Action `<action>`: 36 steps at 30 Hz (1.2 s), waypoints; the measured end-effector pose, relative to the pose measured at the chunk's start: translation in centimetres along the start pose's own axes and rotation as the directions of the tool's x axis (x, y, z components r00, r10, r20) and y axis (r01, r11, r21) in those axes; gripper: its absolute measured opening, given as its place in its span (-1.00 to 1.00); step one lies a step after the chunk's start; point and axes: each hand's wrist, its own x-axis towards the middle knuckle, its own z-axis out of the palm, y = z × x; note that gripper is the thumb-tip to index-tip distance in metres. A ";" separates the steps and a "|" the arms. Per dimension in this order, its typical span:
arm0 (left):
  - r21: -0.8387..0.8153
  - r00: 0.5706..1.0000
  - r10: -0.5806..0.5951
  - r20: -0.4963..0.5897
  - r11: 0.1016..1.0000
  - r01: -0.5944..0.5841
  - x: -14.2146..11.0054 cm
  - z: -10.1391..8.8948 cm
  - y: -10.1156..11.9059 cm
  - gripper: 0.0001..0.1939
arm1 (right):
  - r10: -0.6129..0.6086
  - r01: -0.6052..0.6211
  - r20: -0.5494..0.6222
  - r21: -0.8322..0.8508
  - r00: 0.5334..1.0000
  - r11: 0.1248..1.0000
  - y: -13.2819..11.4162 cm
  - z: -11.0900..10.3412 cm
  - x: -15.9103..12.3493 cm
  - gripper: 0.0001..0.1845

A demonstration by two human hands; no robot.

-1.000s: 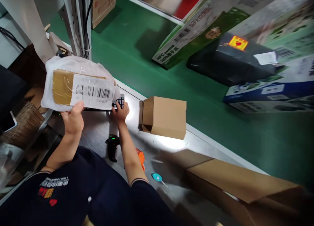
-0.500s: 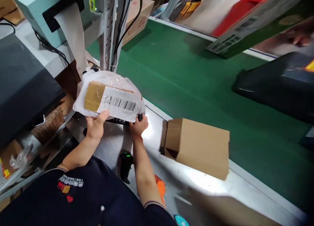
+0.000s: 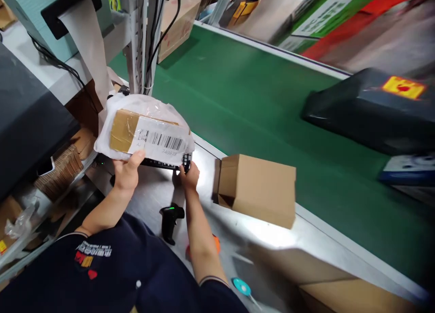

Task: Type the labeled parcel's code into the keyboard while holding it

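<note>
Crinkled white plastic wraps the parcel (image 3: 144,132), a flat bag with a tan, tape-glossed cardboard piece showing through its left part and a white barcode label (image 3: 157,142) stuck across the front, black bars above a row of small digits. The bag's loose edges puff out around the stiff contents. It is held up in the air, face tilted toward the person, just above the near end of the steel worktop (image 3: 272,240). The left hand (image 3: 127,172) pinches its lower edge, thumb on the front by the label and the fingers hidden behind. Right under the parcel's lower right corner lies a black keyboard (image 3: 170,162), mostly covered by it; the right hand (image 3: 189,176) rests there with fingers stretched onto the keys, grasping nothing. Below that hand a black handheld scanner (image 3: 170,220) lies on the steel with a green light glowing on it, and an orange object (image 3: 216,243) peeks out from behind the right forearm. A plain brown cardboard box (image 3: 260,188) stands just right of the hand, at the edge where the worktop meets the green conveyor belt (image 3: 258,100). On the belt, well apart, sits a black-wrapped package (image 3: 360,109) with a yellow sticker. Up left, a pale green label printer (image 3: 37,14) feeds a strip of white paper downward.
</note>
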 end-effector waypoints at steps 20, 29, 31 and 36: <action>0.076 1.000 0.004 0.024 0.997 -0.006 0.0 0.7 1.2 -0.13 | 0.018 -0.026 -0.052 -0.153 0.998 0.988 -1.6 0.3 0.4 -0.40; 0.045 0.999 0.002 0.033 0.999 -0.003 0.0 0.6 0.9 -0.16 | -0.013 -0.002 -0.080 -0.181 0.997 0.983 -1.7 0.3 -1.3 -0.45; 0.039 0.999 0.010 0.034 0.999 -0.011 0.0 0.5 0.6 -0.15 | -0.020 0.006 -0.078 -0.173 0.997 0.985 -1.8 0.3 -1.4 -0.45; 0.001 1.000 0.018 -0.016 1.000 -0.018 -0.1 0.3 0.2 -0.13 | -0.034 0.017 -0.110 -0.155 0.993 0.988 -1.2 1.1 -1.1 -0.41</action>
